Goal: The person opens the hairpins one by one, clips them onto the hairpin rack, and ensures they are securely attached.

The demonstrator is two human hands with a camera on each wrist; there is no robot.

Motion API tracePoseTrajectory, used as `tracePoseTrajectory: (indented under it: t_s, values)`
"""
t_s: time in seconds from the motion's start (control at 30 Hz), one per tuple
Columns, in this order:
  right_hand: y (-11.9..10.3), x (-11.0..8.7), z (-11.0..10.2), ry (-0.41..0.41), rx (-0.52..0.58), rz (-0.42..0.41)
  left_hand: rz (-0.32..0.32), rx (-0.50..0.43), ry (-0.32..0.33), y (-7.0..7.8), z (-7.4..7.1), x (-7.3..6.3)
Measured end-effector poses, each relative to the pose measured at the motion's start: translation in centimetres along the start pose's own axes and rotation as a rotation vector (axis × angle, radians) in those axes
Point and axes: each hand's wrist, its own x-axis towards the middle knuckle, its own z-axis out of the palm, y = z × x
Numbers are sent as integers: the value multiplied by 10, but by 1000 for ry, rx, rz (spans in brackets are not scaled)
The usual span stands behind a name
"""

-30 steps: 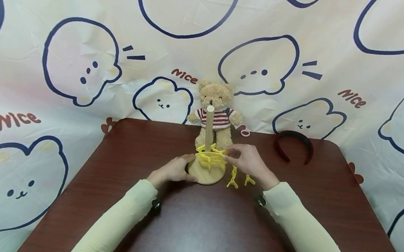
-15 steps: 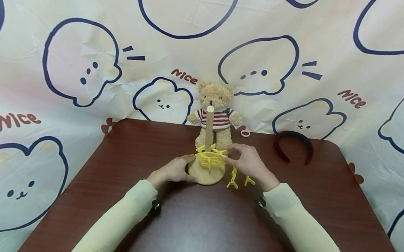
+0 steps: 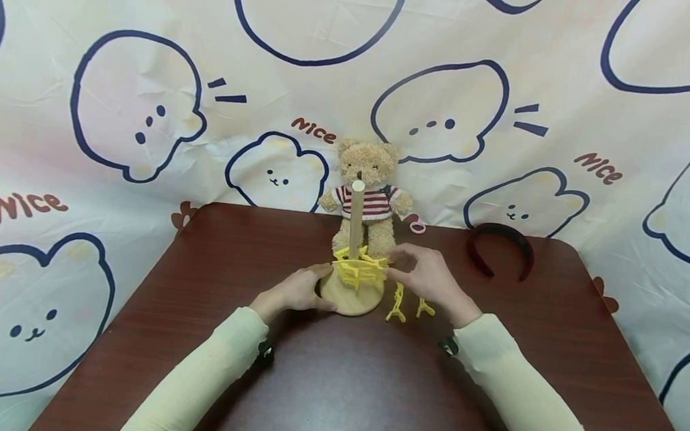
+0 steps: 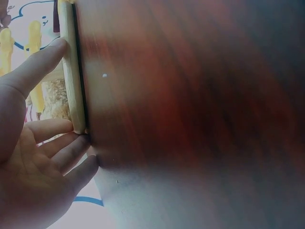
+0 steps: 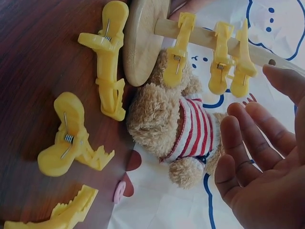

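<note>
A wooden stand with a round base (image 3: 350,301) and an upright dowel (image 3: 356,220) is at the middle of the table. Yellow spring clamps (image 5: 221,62) are clipped along the dowel's lower part, three showing in the right wrist view. My left hand (image 3: 298,288) holds the base at its left edge, thumb and fingertips against the rim (image 4: 74,81). To the right of the clamps is my right hand (image 3: 429,275). Its thumb and fingers stand apart around the outermost clamp (image 5: 244,62), with a gap showing in the right wrist view.
Loose yellow clamps (image 5: 69,138) lie on the table (image 3: 245,234) near the right hand. A teddy bear (image 3: 371,201) in a striped shirt sits behind the stand. Further right are a pink ring (image 3: 418,227) and a dark red headband (image 3: 503,233). Patterned cloth hangs behind.
My right hand has drawn back very slightly to the right from the clamps. The left hand and the stand have kept their places.
</note>
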Motion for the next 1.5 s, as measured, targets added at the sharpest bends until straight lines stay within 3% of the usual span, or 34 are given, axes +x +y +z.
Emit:
tracePoseTrajectory:
  t_s: [0.77, 1.13, 1.5]
  values:
    - [33, -41, -30, 52, -30, 65, -25, -12, -13, 0, 1, 1]
    - [66, -59, -38, 51, -97, 129, -23, 1, -13, 0, 0, 0]
    - [93, -76, -43, -9, -164, 229, -39, 4, -21, 2, 0, -1]
